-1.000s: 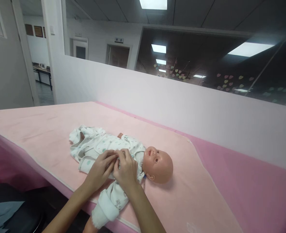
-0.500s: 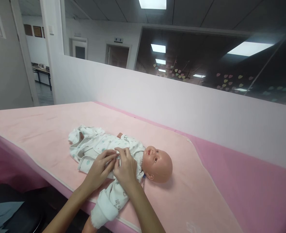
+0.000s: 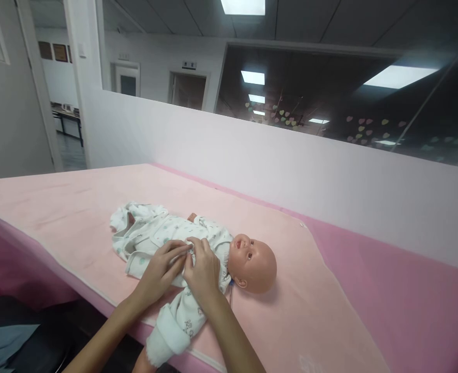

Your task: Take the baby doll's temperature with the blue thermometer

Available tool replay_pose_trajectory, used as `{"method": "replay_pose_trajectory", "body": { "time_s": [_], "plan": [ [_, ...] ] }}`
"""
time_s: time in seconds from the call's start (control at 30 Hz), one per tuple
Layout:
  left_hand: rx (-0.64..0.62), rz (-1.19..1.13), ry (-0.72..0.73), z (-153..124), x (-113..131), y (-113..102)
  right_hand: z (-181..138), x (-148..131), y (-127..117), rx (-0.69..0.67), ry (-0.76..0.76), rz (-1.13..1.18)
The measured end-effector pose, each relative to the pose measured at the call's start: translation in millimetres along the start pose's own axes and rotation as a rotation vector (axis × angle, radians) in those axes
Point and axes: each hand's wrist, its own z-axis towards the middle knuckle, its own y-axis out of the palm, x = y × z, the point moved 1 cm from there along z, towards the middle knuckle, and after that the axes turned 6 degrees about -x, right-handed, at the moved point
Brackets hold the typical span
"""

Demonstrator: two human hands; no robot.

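From where I stand, I see a person working with two bare hands over a baby doll [image 3: 254,264], which lies on its back on a bench [image 3: 298,316] with a soft pink cover. The doll is directly under the two hands, and it wears a white garment [image 3: 176,226] with small green prints. The left hand [image 3: 162,267] rests on the front of this garment, with the fingers bent and pointing toward the right hand [image 3: 201,265]. The right hand lies just beside it, nearer to the doll's head, and its thumb and first finger come close to each other above the cloth. The fingertips of both hands nearly meet, but I cannot tell if they are clamped on the cloth, because the fingers hide this place. To the right of the right hand is the bald head, with the mouth open. On the near side of both hands, one sleeve [image 3: 188,313] comes out between the forearms, and its thick white cuff [image 3: 170,331] reaches over the bench edge. Beyond the hands, the doll's small far hand [image 3: 192,217] shows from the other sleeve. Farther behind them stands a white wall [image 3: 252,155], and above it a wide window [image 3: 322,93].
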Motion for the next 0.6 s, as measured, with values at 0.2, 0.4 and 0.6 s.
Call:
{"method": "replay_pose_trajectory", "body": {
  "time_s": [0.2,0.4,0.6],
  "plan": [
    [-0.003,0.265,-0.032,-2.1,-17.8,-29.1,-2.3,-1.3,4.7,0.078,-0.049,-0.128],
    [-0.155,0.219,-0.053,3.3,-27.4,-56.6,5.4,-12.5,3.3,-0.06,-0.247,-0.23],
    [-0.133,0.168,-0.097,8.0,-26.9,-52.9,17.7,-22.5,12.3,-0.112,-0.127,-0.299]
  ]
}}
